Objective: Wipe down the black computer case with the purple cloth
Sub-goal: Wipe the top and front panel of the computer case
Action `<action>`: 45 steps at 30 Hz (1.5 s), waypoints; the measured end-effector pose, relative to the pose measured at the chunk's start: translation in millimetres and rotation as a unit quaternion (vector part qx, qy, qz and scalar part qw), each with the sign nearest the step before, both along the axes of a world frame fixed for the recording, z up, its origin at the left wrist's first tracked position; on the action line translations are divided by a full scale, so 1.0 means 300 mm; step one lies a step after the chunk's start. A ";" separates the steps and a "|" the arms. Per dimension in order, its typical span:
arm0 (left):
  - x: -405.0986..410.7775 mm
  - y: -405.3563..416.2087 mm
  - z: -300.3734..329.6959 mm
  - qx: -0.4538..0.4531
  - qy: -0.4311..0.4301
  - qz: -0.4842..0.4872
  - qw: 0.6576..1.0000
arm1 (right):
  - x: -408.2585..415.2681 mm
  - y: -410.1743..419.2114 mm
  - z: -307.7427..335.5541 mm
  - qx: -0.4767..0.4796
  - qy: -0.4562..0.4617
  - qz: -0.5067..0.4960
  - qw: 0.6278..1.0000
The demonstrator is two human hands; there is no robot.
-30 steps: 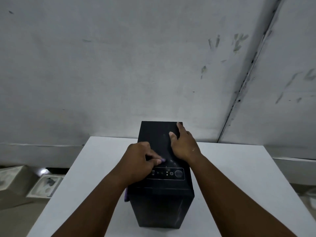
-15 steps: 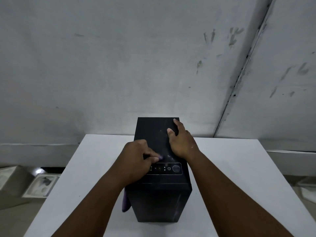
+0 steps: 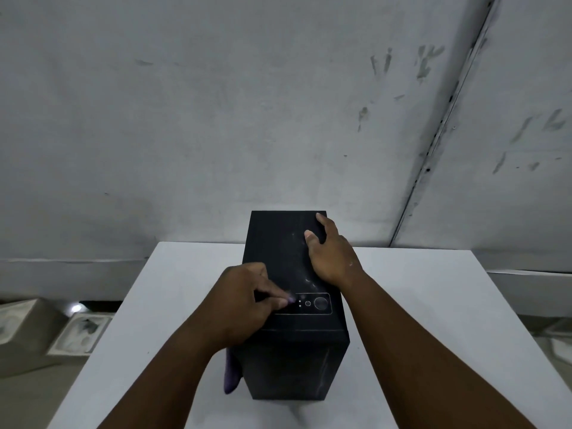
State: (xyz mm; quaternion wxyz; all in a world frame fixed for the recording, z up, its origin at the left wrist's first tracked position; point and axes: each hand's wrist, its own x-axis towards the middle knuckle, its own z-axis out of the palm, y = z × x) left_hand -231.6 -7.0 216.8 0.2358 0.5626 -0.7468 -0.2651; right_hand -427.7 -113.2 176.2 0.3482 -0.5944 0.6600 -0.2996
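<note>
- Purple cloth: a fold hangs down the left side of the case just under the left forearm, near the front edge; a small purple bit also shows at the fingertips. Most of it is hidden under the hand.
- Left hand: fingers curled, pinching the cloth against the top of the case, tips right at the left end of the button panel.
- Black computer case: stands upright on the white counter, front face toward the camera, set at the counter's middle and reaching past its far edge in view. Matte black, boxy; dusty pale smears on the top panel and faint streaks on the front face.
- Button panel: outlined strip near the front of the top, with one big round button, a smaller ring and tiny dots.
- Right hand: lies flat on the top right of the case, fingers together reaching over the far right edge, thumb apart on the top; it looks like it braces the case.
- Step judged: detail-wiping the panel area. To do it well: keep cloth bunched over the fingertip, use short light strokes round the buttons, avoid pressing the power button, keep the right hand steadying.
- The smears mid-top look not yet wiped; likely next area.
- Far: grey stained wall.
</note>
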 end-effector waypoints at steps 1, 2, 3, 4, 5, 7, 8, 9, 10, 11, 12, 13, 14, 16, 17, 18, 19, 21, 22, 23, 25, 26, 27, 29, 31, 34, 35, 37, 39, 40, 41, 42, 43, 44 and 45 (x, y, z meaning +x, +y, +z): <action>0.004 0.014 0.006 0.022 0.003 -0.027 0.999 | 0.000 0.000 0.000 0.000 0.001 0.000 1.000; 0.010 0.028 0.015 0.044 0.005 -0.055 0.998 | 0.000 0.000 0.000 0.001 0.000 0.000 1.000; 0.018 0.039 0.023 0.061 0.005 -0.074 0.995 | 0.001 0.000 0.001 0.002 -0.001 -0.001 1.000; 0.027 0.044 0.030 0.068 0.003 -0.081 0.994 | 0.001 -0.001 0.000 0.002 -0.003 -0.001 1.000; 0.037 0.041 0.033 0.063 0.000 -0.073 0.995 | 0.002 -0.001 0.001 0.002 -0.004 -0.001 1.000; 0.053 0.023 0.026 0.029 -0.004 -0.020 0.999 | 0.001 -0.002 -0.002 0.002 -0.004 -0.003 1.000; 0.058 0.015 0.023 0.014 -0.004 0.011 1.000 | 0.001 -0.002 -0.003 0.003 -0.005 -0.003 1.000; 0.060 0.010 0.021 0.005 0.000 0.031 1.000 | 0.002 0.000 -0.002 0.003 -0.006 -0.005 1.000; 0.061 0.009 0.021 0.005 0.005 0.033 0.999 | 0.002 0.000 -0.002 0.003 -0.008 -0.005 1.000; 0.064 0.011 0.020 0.012 0.007 0.022 1.000 | 0.002 0.000 0.000 0.003 -0.008 -0.006 1.000; 0.066 0.017 0.024 0.025 0.003 0.002 1.000 | 0.001 0.000 0.000 0.004 -0.008 -0.006 1.000; 0.068 0.026 0.031 0.043 -0.003 -0.020 0.999 | 0.000 0.000 0.000 0.004 -0.008 -0.007 1.000; 0.074 0.035 0.040 0.061 -0.009 -0.038 0.997 | 0.000 0.000 -0.001 0.004 -0.008 -0.007 1.000; 0.092 0.044 0.057 0.081 -0.017 -0.050 0.995 | 0.001 0.001 -0.001 0.003 -0.009 -0.006 1.000; 0.102 0.041 0.062 0.078 -0.016 -0.041 0.996 | 0.001 0.001 0.000 0.002 -0.010 -0.006 1.000; 0.111 0.036 0.065 0.066 -0.009 -0.022 0.998 | 0.001 0.001 0.000 0.001 -0.012 -0.006 1.000; 0.118 0.030 0.062 0.051 0.002 0.004 0.999 | 0.000 0.002 0.001 0.001 -0.014 -0.006 1.000; 0.119 0.030 0.055 0.024 0.014 0.033 0.999 | 0.000 0.004 0.002 0.001 -0.016 -0.006 1.000; 0.114 0.035 0.051 0.018 0.013 0.027 0.999 | 0.000 0.005 0.002 0.001 -0.015 -0.007 1.000; 0.109 0.043 0.049 0.021 0.009 0.011 1.000 | 0.000 0.005 0.003 0.001 -0.014 -0.008 1.000; 0.104 0.062 0.052 0.048 0.003 -0.026 0.999 | 0.002 0.004 0.004 0.001 -0.013 -0.010 1.000; 0.106 0.066 0.056 0.060 0.001 -0.038 0.997 | 0.002 0.004 0.005 0.001 -0.012 -0.010 1.000; 0.108 0.065 0.059 0.066 -0.003 -0.042 0.997 | 0.002 0.004 0.005 0.001 -0.012 -0.011 1.000; 0.104 0.050 0.058 0.054 -0.012 -0.028 0.998 | 0.004 0.004 0.006 0.001 -0.010 -0.011 1.000; 0.081 0.030 0.046 0.018 -0.022 0.009 1.000 | 0.004 0.006 0.007 -0.001 -0.008 -0.013 1.000; 0.039 0.016 0.023 -0.024 -0.035 0.027 0.999 | 0.005 0.009 0.006 0.000 -0.008 -0.014 1.000; 0.032 0.018 0.017 -0.024 -0.034 0.017 0.999 | 0.004 0.009 0.003 0.000 -0.008 -0.014 1.000; 0.032 0.024 0.017 -0.005 -0.028 -0.015 0.999 | 0.003 0.007 0.000 -0.001 -0.008 -0.015 1.000; 0.041 0.026 0.024 0.029 -0.024 -0.049 0.998 | 0.004 0.006 0.000 0.000 -0.006 -0.013 1.000; 0.043 0.025 0.027 0.039 -0.025 -0.057 0.997 | 0.005 0.007 0.001 0.000 -0.006 -0.013 1.000; 0.042 0.020 0.029 0.036 -0.029 -0.054 0.997 | 0.005 0.006 0.002 -0.001 -0.006 -0.013 1.000; 0.036 0.012 0.027 0.021 -0.036 -0.041 0.998 | 0.004 0.006 0.003 -0.001 -0.007 -0.014 1.000; 0.028 0.002 0.024 0.001 -0.042 -0.020 0.999 | 0.003 0.006 0.003 -0.001 -0.008 -0.014 1.000; 0.017 -0.006 0.021 -0.018 -0.048 0.002 0.999 | 0.002 0.005 0.004 -0.002 -0.009 -0.014 1.000; 0.008 -0.009 0.016 -0.031 -0.052 0.016 0.998 | 0.002 0.006 0.004 -0.002 -0.010 -0.014 1.000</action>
